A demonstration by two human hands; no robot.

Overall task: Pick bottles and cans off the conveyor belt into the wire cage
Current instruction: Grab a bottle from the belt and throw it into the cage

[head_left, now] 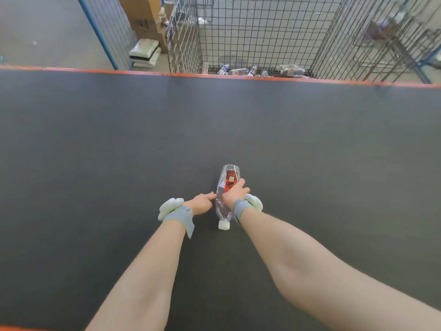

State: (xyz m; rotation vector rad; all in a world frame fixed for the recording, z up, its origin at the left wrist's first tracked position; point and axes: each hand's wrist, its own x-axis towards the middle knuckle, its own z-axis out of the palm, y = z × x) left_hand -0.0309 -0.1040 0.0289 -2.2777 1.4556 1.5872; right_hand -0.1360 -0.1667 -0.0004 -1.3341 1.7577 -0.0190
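A clear plastic bottle (226,185) with a red label and a white cap lies on the dark conveyor belt (119,139), cap toward me. My right hand (235,193) lies over the bottle's middle with its fingers wrapped on it. My left hand (201,203) is just left of the bottle, its fingertips reaching to the bottle's side. The wire cage (257,32) stands beyond the belt's far edge, with several bottles (253,70) lying on its floor.
An orange strip (95,70) runs along the belt's far edge. Left of the cage are cardboard boxes (143,17), white bags (145,52) and a blue-framed mesh panel (100,32). More wire racks (391,39) stand at the right.
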